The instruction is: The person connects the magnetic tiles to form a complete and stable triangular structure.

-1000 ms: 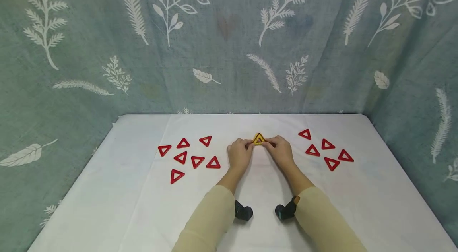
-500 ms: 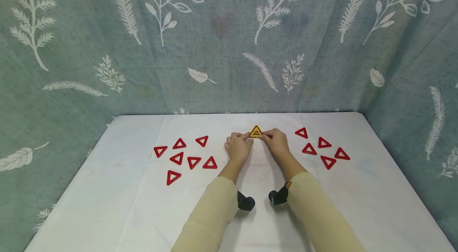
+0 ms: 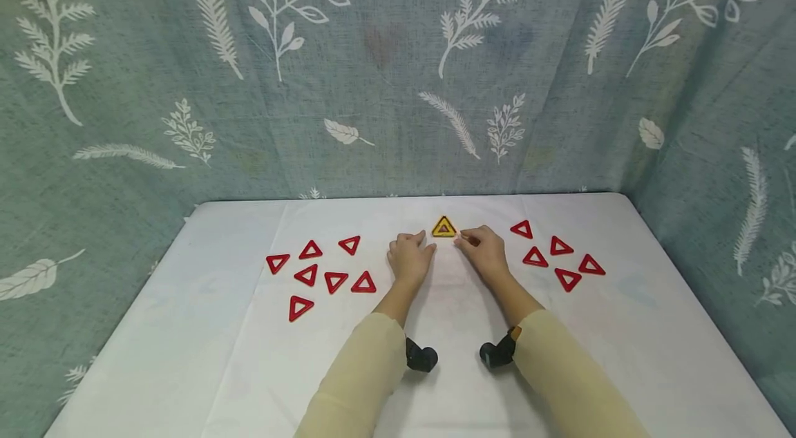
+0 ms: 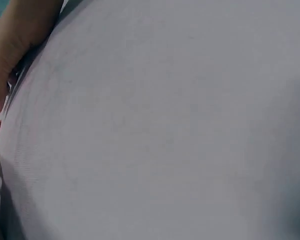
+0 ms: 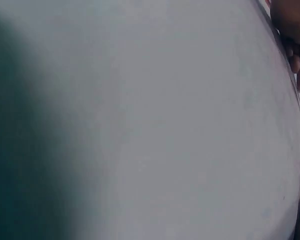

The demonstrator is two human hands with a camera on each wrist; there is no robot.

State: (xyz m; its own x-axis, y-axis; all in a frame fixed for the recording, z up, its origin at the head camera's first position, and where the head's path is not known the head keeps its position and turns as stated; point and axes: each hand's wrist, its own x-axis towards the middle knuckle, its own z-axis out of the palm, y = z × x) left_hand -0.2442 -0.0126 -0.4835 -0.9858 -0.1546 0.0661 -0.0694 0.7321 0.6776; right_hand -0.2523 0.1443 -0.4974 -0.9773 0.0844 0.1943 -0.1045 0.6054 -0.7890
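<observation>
To the left of the yellow triangle (image 3: 444, 235), seven red triangles (image 3: 336, 275) are lying on the white cloth (image 3: 155, 341), well apart from it and turning their corners various ways; each is framing an opening through which cloth is showing. Between this group and the yellow triangle, the left hand (image 3: 410, 258) is holding nothing; its thumb and index finger are standing wide, near the yellow triangle's left corner but apart from it. On the near side of the yellow triangle, a cream sleeve (image 3: 361, 376) is covering the left forearm.

The yellow triangle itself is lying near the cloth's far edge, between the two hands. It is showing a broad yellow band, a thin dark border and a small brownish centre; in the left wrist view a red edge is running along its yellow. One corner is pointing away from the person, toward the patterned curtain (image 3: 385, 113) behind it; its base is running left to right, and its sides are looking about equal.

Just right of it, the right hand (image 3: 486, 251) is bending its fingers, thumb and index tips standing narrowly apart beside the right corner; contact cannot be told. Farther right of the yellow triangle, five red triangles (image 3: 536, 264) are lying in a loose cluster.
</observation>
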